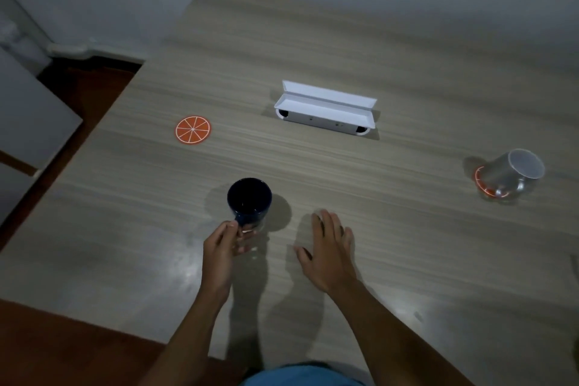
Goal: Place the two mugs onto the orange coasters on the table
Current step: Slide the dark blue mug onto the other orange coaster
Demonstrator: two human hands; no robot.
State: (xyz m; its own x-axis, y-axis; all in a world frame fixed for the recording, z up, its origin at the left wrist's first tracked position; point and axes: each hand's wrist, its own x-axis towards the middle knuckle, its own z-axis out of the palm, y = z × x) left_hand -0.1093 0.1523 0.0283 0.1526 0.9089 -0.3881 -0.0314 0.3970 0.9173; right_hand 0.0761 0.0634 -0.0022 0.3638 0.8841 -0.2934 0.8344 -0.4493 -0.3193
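Left hand [223, 240] pinching handle of dark mug [249, 201] near-centre on worktop [407, 260], right hand [329, 247] spread flat; thin grip risking tilt before far-left coaster [193, 130].

The tabletop [344, 50] is pale grey-brown with streaked wood grain. Near its left edge lies an orange coaster [193, 130] with white segment lines. The near mug [249, 202] is dark blue; the mug [513, 172] by the right edge is silvery grey with a white inside. A white box [326, 110] sits mid-table.
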